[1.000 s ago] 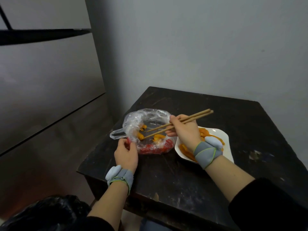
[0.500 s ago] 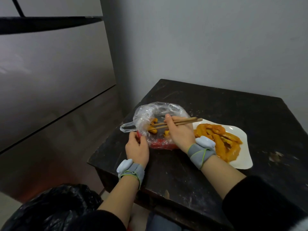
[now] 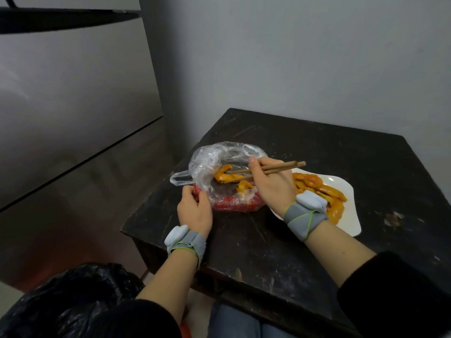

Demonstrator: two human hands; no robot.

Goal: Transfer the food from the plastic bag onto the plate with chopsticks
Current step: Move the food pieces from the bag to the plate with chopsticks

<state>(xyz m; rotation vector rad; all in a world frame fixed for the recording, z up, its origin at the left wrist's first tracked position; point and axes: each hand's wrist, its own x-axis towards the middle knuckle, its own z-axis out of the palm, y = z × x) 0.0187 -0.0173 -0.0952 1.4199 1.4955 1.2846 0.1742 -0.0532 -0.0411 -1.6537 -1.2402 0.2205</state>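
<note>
Our right hand (image 3: 273, 189) grips 2 chopsticks (image 3: 275, 168) running left-right, tips leftward in the bag (image 3: 210, 162); left hand (image 3: 195, 212) fingers (image 3: 203, 195) pinch its rim.

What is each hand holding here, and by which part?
Right hand grips the brown wooden chopsticks around mid-length; left hand pinches the clear plastic bag at its near rim.

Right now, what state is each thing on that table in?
plastic bag: open, rim rolled down, orange pieces inside.
chopsticks: held, tips in the bag at one piece.
plate: holds a heap of orange food.
left hand: pinches the bag's rim.
right hand: grips the chopsticks.
</note>
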